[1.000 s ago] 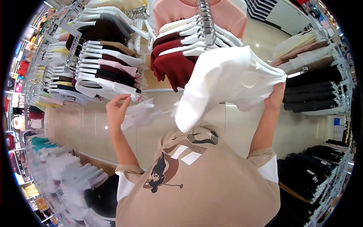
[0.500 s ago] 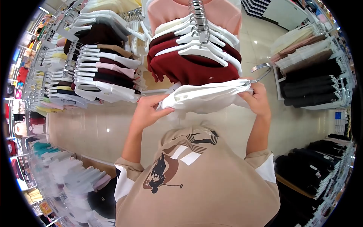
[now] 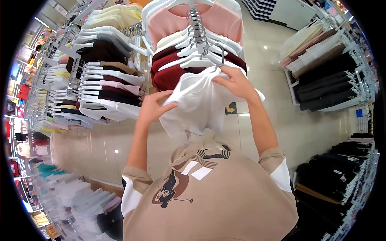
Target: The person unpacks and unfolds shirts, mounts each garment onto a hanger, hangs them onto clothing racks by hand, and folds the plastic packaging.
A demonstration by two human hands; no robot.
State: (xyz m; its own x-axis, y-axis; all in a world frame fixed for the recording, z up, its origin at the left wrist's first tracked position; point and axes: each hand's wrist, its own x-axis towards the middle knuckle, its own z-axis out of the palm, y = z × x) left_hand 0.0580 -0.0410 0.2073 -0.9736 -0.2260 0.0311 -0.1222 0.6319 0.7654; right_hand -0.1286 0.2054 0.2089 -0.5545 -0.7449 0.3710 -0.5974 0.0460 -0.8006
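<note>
A white garment [image 3: 197,102] on a hanger hangs between my hands at the front of the middle rack. My right hand [image 3: 237,83] is closed on it near the hanger's neck, just below the metal hook [image 3: 219,51]. At the garment's left shoulder, my left hand [image 3: 155,107] pinches the fabric between thumb and fingers. Right behind it, dark red garments [image 3: 163,78] on white hangers hang from the metal rail [image 3: 197,34]. The hook is close to the rail's front end; whether it rests on the rail I cannot tell.
Further back on the middle rack is a pink top [image 3: 173,22]. Racks of mixed garments [image 3: 112,86] stand at the left, and dark garments [image 3: 325,90] hang at the right. White garments [image 3: 76,190] are at the lower left. A floor marker [image 3: 230,108] lies beyond my right forearm.
The white garment has moved from the right to the front of the middle rack. My left hand has come onto its shoulder, and my right hand has moved left and up with the hanger.
</note>
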